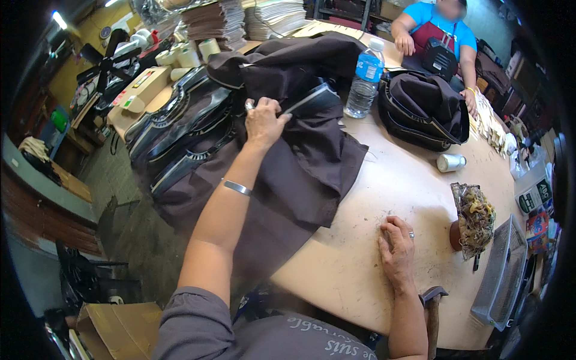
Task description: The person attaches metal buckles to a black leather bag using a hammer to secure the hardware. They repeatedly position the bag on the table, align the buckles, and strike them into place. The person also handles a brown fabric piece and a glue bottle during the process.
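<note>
The left hand (262, 122) is reaching out over the bench (384, 198), its fingers (271, 107) clenched on a fold of dark brown fabric (300, 168), gripping it just beside a stiff dark strip with a pale edge (309, 99) that is running away from the fingertips toward the far side. A silver bangle (237, 188) is sitting on that forearm, and a ring is showing on one finger. The fabric is lying heaped under and beyond the fingers, spilling off the near-left edge of the bench and draping over a stack of dark shaped pieces (180, 132) to the left of the hand.

The right hand (396, 246) is resting palm down on the bare pale bench top, fingers released and spread, grasping nothing, a ring on one finger. It is lying well apart from the fabric, to its right and nearer the person. Just right of these fingers, a small pot heaped with tangled scraps (475, 217) is sitting, and a grey mesh tray (501, 273) is lying beyond it.

Beyond the left fingers a clear water bottle with a blue label (365, 81) is standing upright, touching the fabric's far edge. Further right, a second dark bundle (423, 111) is lying near a small white can on its side (450, 162). Across the bench another person in a blue shirt (435, 27) is sitting.
</note>
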A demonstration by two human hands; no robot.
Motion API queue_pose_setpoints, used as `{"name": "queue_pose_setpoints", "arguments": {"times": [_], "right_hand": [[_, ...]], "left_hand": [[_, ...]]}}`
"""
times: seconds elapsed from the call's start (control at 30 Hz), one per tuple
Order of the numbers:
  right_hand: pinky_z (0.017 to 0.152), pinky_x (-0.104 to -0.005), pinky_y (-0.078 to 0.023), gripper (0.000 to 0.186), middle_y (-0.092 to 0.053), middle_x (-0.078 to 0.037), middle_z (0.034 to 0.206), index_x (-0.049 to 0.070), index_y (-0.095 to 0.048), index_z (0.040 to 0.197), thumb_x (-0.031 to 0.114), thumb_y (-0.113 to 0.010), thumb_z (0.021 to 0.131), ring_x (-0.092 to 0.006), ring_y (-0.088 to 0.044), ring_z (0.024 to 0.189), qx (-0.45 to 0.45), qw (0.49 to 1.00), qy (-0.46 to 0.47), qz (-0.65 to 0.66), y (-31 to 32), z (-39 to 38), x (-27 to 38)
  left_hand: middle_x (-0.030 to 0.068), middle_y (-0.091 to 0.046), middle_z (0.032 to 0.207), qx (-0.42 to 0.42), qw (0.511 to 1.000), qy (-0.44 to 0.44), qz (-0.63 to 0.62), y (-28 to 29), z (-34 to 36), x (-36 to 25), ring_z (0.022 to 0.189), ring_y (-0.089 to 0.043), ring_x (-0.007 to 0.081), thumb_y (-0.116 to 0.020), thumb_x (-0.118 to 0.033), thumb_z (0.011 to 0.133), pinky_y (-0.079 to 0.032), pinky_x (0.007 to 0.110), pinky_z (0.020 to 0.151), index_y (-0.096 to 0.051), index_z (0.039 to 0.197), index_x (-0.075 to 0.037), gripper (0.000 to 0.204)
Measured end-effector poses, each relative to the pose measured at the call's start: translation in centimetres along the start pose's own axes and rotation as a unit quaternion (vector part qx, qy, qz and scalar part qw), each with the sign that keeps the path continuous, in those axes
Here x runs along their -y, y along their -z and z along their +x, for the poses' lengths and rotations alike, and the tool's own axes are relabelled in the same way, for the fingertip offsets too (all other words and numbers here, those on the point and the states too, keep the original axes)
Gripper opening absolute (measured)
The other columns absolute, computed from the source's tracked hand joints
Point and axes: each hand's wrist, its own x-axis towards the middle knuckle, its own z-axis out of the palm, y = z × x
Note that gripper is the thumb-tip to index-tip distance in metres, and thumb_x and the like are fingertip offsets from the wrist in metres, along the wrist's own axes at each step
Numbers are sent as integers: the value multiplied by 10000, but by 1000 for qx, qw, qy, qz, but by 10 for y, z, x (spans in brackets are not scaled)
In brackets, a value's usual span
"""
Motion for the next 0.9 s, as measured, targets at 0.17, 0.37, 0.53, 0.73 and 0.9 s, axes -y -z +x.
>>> {"name": "queue_pose_setpoints", "arguments": {"times": [0.17,0.37,0.53,0.73,0.9], "right_hand": [[879,-363,-380,235,-503,-118,1083,7,-546,901,-26,-584,671,-296,-455,1027,10,1000,-11,-3,4,4,6],[868,-367,-382,253,-501,-126,1083,8,-546,895,-29,-599,651,-301,-464,1006,12,1000,-4,-7,2,5,2],[879,-396,-361,247,-505,-132,1060,22,-549,892,-8,-593,651,-313,-464,997,10,1000,-11,-7,2,3,-2],[898,-415,-348,280,-503,-132,1059,32,-551,899,7,-597,624,-319,-455,1013,15,1000,-16,-1,3,5,0],[886,-405,-361,300,-495,-135,1077,26,-550,902,-13,-600,609,-317,-454,1015,20,1000,-11,1,4,7,1]], "left_hand": [[109,-555,779,-36,999,-24,-33,9,35,4,776,-531,280,-697,-243,630,-419,368,703,-573,693,-38,248],[131,-613,894,72,995,-9,-67,51,125,0,859,-580,253,-691,-297,597,-445,326,777,-640,794,-61,312],[20,-570,783,242,949,-119,-163,62,166,-13,759,-485,107,-629,-280,707,-394,264,693,-578,765,-34,258],[106,-373,1307,56,987,-121,87,57,150,-24,1088,-466,237,-625,-299,692,-354,345,900,-590,843,-62,284],[272,-304,1301,99,995,-8,14,30,170,18,1170,-401,327,-664,-362,655,-367,374,912,-614,905,-132,344]]}}
